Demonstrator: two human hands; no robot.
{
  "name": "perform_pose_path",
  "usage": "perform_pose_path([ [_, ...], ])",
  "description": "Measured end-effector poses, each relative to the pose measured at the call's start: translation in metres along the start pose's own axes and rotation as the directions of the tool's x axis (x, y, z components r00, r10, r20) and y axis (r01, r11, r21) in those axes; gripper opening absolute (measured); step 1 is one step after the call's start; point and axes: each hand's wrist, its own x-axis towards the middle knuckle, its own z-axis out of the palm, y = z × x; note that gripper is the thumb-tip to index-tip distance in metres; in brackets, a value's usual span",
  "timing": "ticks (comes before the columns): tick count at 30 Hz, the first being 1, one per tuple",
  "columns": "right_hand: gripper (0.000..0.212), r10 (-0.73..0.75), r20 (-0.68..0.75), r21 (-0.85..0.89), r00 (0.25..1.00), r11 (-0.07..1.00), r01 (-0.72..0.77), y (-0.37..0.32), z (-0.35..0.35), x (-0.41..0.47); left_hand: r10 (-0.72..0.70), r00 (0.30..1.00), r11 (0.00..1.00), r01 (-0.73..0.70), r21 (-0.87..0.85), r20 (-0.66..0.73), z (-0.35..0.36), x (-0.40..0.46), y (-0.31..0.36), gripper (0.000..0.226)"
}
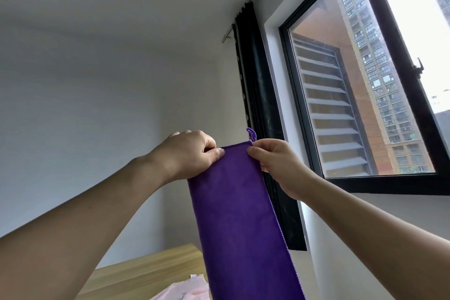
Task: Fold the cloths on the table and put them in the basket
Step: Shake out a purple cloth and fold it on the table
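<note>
A purple cloth hangs in the air as a long narrow strip, folded lengthwise, its lower end running out of the bottom of the view. My left hand pinches its top left corner. My right hand pinches the top right corner, just below a small purple hanging loop. Both arms are raised and stretched forward. A pink cloth lies on the wooden table at the bottom, partly hidden by the purple strip. No basket is in view.
White walls fill the left and centre. A dark curtain hangs beside a black-framed window on the right, close behind the held cloth. The table's far edge runs near the wall.
</note>
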Motion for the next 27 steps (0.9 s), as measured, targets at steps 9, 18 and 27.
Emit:
perform_pose_path([
  [9, 0.010, 0.043, -0.105, 0.095, 0.994, 0.995, -0.033, 0.000, -0.002, 0.004, 0.157, 0.969, 0.967, -0.111, 0.229, -0.193, 0.001, -0.007, -0.003, 0.024],
  [18, 0.021, 0.125, -0.213, 0.221, 0.969, 0.972, -0.077, 0.022, 0.014, 0.013, -0.164, 0.980, 0.954, 0.187, 0.233, -0.113, 0.002, 0.003, -0.013, 0.030],
  [27, 0.024, 0.126, -0.036, -0.583, 0.991, 0.803, -0.123, 0.087, 0.050, 0.039, -0.281, 0.959, 0.934, 0.280, -0.221, 0.026, 0.075, 0.001, -0.068, 0.023],
])
